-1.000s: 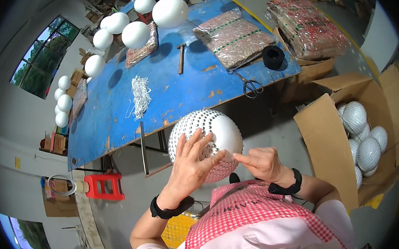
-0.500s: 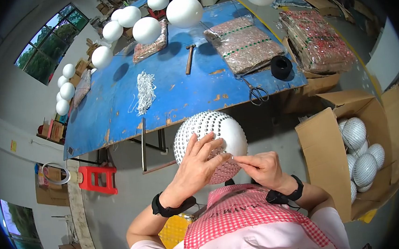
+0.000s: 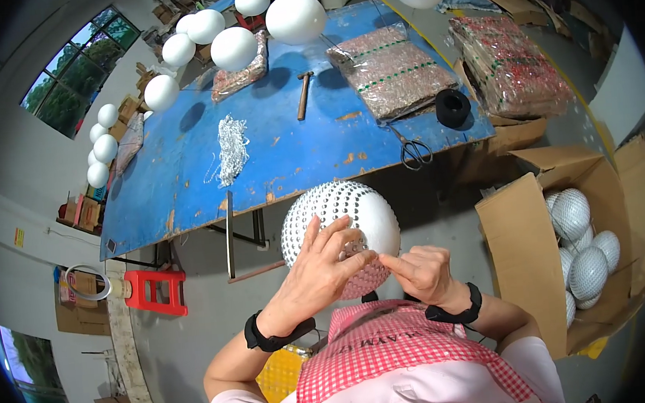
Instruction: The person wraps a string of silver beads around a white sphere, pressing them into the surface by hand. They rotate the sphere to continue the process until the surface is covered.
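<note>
- white ball (image 3: 381, 223) with rows of silvery studs is right in front of the checked apron (image 3: 365, 361)
- left hand (image 3: 310, 280) is spread over it, fingers apart
- right hand (image 3: 427, 273) has thumb and forefinger pinched together just beside the left thumb, can't tell on what tbh
- scissors (image 3: 404, 140) on the blue table (image 3: 169, 176)

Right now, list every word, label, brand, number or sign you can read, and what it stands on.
Red-and-white checked apron: dark printed lettering, wording not copied here.
Yellow sign on the left wall: too small to read.
Any other marks: too small or blurred.
</note>
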A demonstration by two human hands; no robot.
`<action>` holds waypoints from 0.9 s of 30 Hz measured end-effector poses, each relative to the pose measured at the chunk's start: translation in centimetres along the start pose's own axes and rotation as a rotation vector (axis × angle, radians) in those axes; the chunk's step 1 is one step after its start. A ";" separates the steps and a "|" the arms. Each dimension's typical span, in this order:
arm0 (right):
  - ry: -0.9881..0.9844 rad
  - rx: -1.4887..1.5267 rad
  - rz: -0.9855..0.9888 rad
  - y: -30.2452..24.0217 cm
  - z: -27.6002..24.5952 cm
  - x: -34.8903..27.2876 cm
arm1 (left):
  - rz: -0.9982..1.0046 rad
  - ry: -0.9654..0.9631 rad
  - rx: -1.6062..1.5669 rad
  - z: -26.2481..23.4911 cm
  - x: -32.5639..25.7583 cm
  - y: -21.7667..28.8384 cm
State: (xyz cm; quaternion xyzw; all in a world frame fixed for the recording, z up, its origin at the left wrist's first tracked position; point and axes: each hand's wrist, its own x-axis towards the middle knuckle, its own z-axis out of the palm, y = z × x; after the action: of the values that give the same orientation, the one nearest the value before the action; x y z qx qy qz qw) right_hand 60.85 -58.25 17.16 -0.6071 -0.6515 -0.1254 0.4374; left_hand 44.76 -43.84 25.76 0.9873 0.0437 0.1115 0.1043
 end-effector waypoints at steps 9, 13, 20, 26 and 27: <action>0.039 -0.029 -0.036 0.4 0.1 -0.5 | 0.011 -0.017 0.038 0.2 0.3 -0.2; -0.016 -0.153 -0.139 0.0 -0.6 0.2 | 0.009 -0.028 0.061 0.2 0.4 -0.4; 0.020 0.094 0.093 0.4 0.3 -0.4 | -0.028 -0.026 0.087 0.2 0.4 0.2; -0.023 0.665 0.572 0.2 1.1 -0.7 | -0.013 -0.034 0.109 0.6 -0.3 0.0; -0.072 0.791 0.687 0.3 1.1 -0.6 | -0.006 -0.030 0.118 0.6 -0.3 0.0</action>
State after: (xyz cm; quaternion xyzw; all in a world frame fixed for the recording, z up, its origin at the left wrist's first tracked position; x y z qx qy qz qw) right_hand 60.62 -57.88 15.96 -0.5782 -0.4269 0.3019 0.6263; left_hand 44.64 -44.03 25.12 0.9932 0.0516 0.0937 0.0470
